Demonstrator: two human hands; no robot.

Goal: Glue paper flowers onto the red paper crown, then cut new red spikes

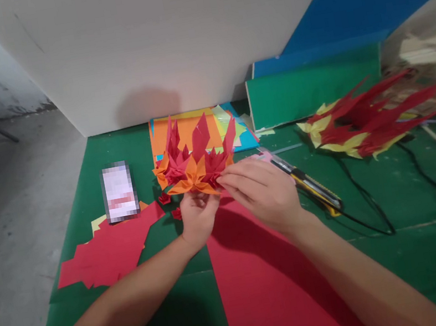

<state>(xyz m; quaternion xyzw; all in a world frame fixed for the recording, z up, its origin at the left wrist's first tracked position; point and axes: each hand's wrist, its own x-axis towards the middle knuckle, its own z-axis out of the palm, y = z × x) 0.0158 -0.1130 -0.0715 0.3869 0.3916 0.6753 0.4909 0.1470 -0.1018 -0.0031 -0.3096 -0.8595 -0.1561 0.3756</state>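
The left hand (199, 217) has its grip closed on the underside of the red-and-orange folded-paper piece (196, 161), held above the red paper sheet (264, 278), while the right hand's (265, 194) grip is pinched together at the piece's right edge. Just beyond, a stack of colored paper (163, 139) lies on the green table (186, 315), with the yellow utility knife (315, 185) right of the hands.

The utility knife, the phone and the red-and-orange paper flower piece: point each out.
Utility knife (313, 184): head view, middle of its body.
Phone (119, 192): head view, on its blurred screen.
Paper flower piece (194, 176): head view, front orange flower.
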